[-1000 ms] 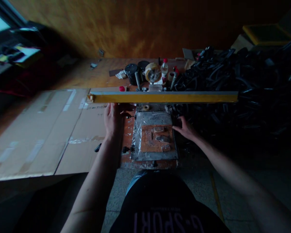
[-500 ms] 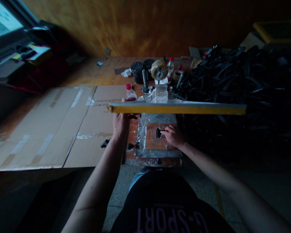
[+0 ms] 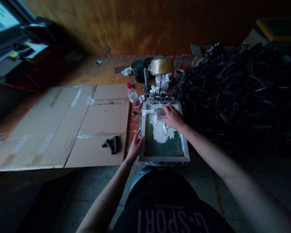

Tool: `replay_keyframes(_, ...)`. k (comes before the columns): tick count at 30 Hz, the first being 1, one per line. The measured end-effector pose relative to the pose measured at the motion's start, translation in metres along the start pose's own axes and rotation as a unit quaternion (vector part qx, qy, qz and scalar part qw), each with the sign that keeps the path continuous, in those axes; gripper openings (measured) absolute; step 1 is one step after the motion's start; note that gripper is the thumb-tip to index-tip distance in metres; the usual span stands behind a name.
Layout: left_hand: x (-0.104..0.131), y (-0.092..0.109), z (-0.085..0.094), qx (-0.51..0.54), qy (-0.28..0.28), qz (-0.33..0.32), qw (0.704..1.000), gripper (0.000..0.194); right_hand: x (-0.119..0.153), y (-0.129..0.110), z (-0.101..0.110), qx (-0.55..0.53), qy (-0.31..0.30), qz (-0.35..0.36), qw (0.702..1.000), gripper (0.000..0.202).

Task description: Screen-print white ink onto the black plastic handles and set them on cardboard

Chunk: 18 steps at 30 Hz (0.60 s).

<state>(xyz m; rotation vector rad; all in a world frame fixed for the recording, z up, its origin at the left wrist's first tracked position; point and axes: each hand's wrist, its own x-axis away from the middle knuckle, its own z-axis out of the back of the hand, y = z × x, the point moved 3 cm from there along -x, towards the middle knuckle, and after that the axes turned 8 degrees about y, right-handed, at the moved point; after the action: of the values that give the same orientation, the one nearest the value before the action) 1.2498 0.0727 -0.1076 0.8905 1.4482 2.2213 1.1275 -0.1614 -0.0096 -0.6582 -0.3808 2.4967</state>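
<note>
A screen printing frame (image 3: pixel 185 149) with a metal border and green mesh lies lowered and flat in front of me. White paste (image 3: pixel 161 132) is spread over the upper and middle part of its mesh. My right hand (image 3: pixel 174 118) grips a flat, pale scraper (image 3: pixel 161 114) at the far part of the mesh, touching the paste. At the frame's left edge is my left hand (image 3: pixel 135 145), its fingers and thumb about the border. The plate under the frame is hidden.
Flattened cardboard (image 3: pixel 70 129) covers the left, with a black curved plastic part (image 3: pixel 111 144) on it. A red-capped bottle (image 3: pixel 134 96) stands beside the frame. Behind are a tape roll (image 3: pixel 162 65) and a black jar (image 3: pixel 138 71). Black parts (image 3: pixel 232 94) are heaped at right.
The raised frame has come down flat over the plate. My right hand has left the small black piece on the plate and now holds the scraper. My left hand has moved nearer to me.
</note>
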Motion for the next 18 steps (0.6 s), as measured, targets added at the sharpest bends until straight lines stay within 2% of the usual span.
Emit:
replay_keyframes(2,-0.003,-0.004,0.0,-0.013,0.0,-0.005,1.0,0.066,0.012,-0.009,-0.01,0.008,-0.069,0.001,0.998,0.028)
replay_keyframes(4,-0.004,-0.005,0.002,-0.019,-0.003,-0.008,1.0,0.063,0.036,-0.013,-0.011,0.014,-0.112,0.039,0.993,0.016)
replay_keyframes(7,-0.004,-0.007,0.003,-0.021,-0.019,-0.014,1.0,0.063,0.072,-0.014,0.002,-0.006,-0.139,0.142,0.98,0.028)
replay_keyframes(10,-0.004,-0.007,0.001,-0.026,-0.022,-0.012,0.999,0.063,0.082,-0.014,0.013,-0.054,-0.17,0.213,0.961,0.032)
replay_keyframes(12,-0.003,-0.006,0.0,-0.029,-0.018,-0.015,0.999,0.063,0.077,-0.014,0.014,-0.062,-0.157,0.213,0.962,0.026)
replay_keyframes(14,-0.003,-0.004,0.0,-0.031,-0.014,-0.017,0.999,0.063,0.072,-0.015,0.011,-0.041,-0.096,0.192,0.976,0.022)
replay_keyframes(16,-0.003,-0.004,0.001,-0.027,-0.008,-0.012,1.0,0.064,0.079,-0.017,0.006,-0.017,-0.038,0.19,0.981,0.023)
replay_keyframes(18,-0.003,-0.003,0.001,-0.024,-0.003,-0.005,1.0,0.065,0.092,-0.02,0.003,-0.019,-0.032,0.211,0.977,0.025)
